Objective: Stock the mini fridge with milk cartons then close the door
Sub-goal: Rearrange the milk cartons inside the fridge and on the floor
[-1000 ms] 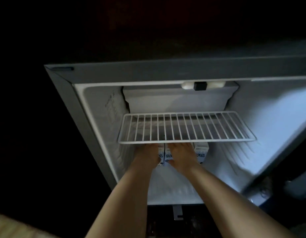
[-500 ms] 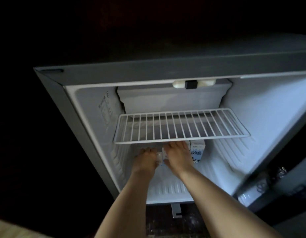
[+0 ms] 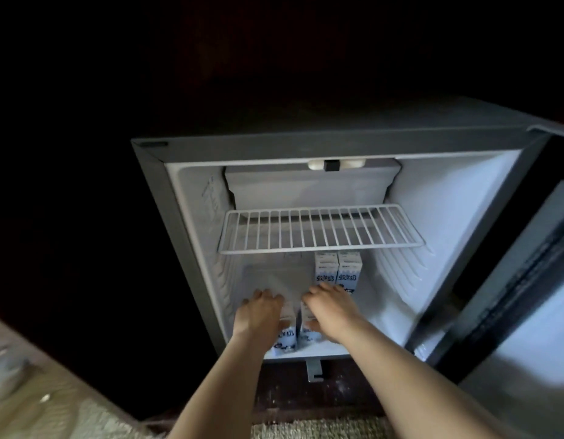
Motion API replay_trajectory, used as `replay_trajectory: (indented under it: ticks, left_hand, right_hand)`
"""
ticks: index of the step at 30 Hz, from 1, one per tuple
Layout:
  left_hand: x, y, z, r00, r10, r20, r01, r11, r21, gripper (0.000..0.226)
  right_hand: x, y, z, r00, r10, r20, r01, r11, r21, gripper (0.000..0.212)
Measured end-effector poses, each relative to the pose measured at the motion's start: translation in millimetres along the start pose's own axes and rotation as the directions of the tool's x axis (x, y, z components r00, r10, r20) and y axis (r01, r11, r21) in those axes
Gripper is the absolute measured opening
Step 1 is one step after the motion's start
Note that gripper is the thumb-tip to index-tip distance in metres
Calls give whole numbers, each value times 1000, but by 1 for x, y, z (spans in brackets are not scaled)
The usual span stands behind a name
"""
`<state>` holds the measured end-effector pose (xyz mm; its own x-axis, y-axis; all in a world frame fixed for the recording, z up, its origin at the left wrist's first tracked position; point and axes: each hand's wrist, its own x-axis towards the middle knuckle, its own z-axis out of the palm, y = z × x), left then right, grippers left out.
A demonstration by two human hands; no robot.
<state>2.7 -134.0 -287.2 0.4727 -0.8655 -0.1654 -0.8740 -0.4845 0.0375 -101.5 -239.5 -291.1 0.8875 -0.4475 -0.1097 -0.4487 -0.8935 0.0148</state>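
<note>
The mini fridge [image 3: 179, 248] stands open, lit inside. On its floor at the back right, two white-and-blue milk cartons [image 3: 337, 270] stand upright side by side. Near the front edge stand two more. My left hand [image 3: 261, 315] grips the top of the left carton [image 3: 286, 339]. Beside it, my right hand [image 3: 333, 308] grips the right carton [image 3: 307, 334], thumb curled round its side. Both hands cover the carton tops.
A white wire shelf [image 3: 318, 231] spans the fridge above the cartons, with nothing on it. The fridge door [image 3: 524, 327] hangs open at the right. A pale surface [image 3: 30, 394] with a blurred bowl is at the lower left, a woven rug [image 3: 315, 429] below. The surroundings are dark.
My view has pulled back from the fridge. Both hands have come from under the wire shelf towards the front edge, and the two cartons at the back right now stand apart from them.
</note>
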Motion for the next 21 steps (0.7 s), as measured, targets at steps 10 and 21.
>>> replay_trajectory:
  ticks: [10,21]
  left_hand:
    - [-49,-3,-51,957,185,223,-174,982,-68,55]
    - [-100,58,-156,889,440,127,-443,897,-12,55]
  right_hand:
    - [-72,6,-62,959,-23,283,-13,992,126,22]
    - [-171,22,-169,996,-36,87,32,998,50,31]
